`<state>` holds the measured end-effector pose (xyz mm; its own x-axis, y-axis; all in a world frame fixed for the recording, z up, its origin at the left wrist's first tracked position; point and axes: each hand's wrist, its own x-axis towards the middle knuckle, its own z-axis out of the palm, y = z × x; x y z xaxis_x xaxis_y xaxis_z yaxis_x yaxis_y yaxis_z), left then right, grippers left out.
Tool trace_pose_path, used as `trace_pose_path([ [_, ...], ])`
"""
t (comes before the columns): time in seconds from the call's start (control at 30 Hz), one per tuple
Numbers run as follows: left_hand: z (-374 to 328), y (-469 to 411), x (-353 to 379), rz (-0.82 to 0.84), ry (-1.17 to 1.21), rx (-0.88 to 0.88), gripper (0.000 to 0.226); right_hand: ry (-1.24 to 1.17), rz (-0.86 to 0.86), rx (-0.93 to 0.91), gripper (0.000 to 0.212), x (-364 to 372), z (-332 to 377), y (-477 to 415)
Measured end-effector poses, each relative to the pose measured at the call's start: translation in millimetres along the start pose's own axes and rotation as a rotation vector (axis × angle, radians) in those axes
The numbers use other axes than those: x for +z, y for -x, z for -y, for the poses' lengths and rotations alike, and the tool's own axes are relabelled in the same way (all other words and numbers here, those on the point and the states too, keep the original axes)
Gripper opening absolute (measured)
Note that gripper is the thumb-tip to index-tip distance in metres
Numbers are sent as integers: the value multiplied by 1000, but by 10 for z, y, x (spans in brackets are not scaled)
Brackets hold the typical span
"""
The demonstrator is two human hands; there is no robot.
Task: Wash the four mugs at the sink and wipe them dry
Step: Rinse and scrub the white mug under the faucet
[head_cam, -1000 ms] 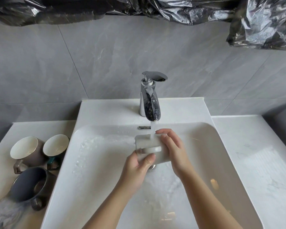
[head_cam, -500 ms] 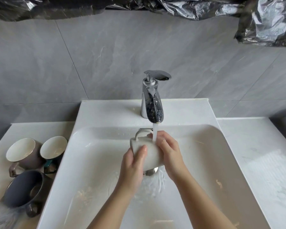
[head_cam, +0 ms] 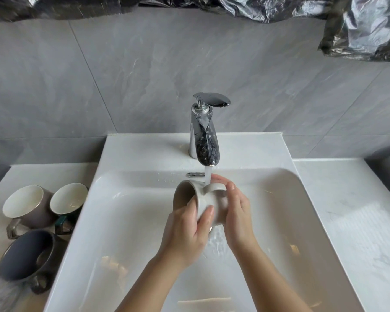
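Held sideways in both hands over the middle of the sink (head_cam: 131,221), right under the tap (head_cam: 205,136): a pale mug (head_cam: 203,199), mouth turned to the left, handle uppermost. Clasped from the near side by the left hand (head_cam: 185,235), fingers (head_cam: 208,212) curled up onto the mug's wall. Cupped round the base end by the right hand (head_cam: 239,212), fingers bent over the top beside the handle. Struck on the handle by a thin stream of water (head_cam: 208,175) from the tap, with more water spilling off underneath into the basin.

Parked close together on the bench (head_cam: 43,174) left of the sink, mouths showing and handles toward the front: a brown-grey mug (head_cam: 25,206), a mug with a dark green handle (head_cam: 68,199) just beside it, and a dark grey mug (head_cam: 27,255) nearest the front edge. Tucked into the lower left corner, something grey and blurred, too unclear to name. Draped along the top of the grey tiled wall (head_cam: 144,75), crumpled black plastic (head_cam: 365,30).
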<state>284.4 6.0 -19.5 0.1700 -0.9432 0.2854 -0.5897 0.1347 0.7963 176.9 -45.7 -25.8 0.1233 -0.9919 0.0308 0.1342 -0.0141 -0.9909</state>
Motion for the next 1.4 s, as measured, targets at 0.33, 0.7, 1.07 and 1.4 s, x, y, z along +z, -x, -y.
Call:
trace_pose_path([
  [0.33,34,-8,-20,46,-119,47,55,124,77,-8,29,147,92,4],
  [0.7,145,-3,-82,29,140,-64,32,33,151,21,47,71,9,-43],
  [1.07,-43,-66,-25,-132,775,-472,36,7,125,-141,39,-39,-91,-44],
  [1.4,20,-37,-48,123,765,-342,34,-54,-1,23,37,-26,-123,-96],
])
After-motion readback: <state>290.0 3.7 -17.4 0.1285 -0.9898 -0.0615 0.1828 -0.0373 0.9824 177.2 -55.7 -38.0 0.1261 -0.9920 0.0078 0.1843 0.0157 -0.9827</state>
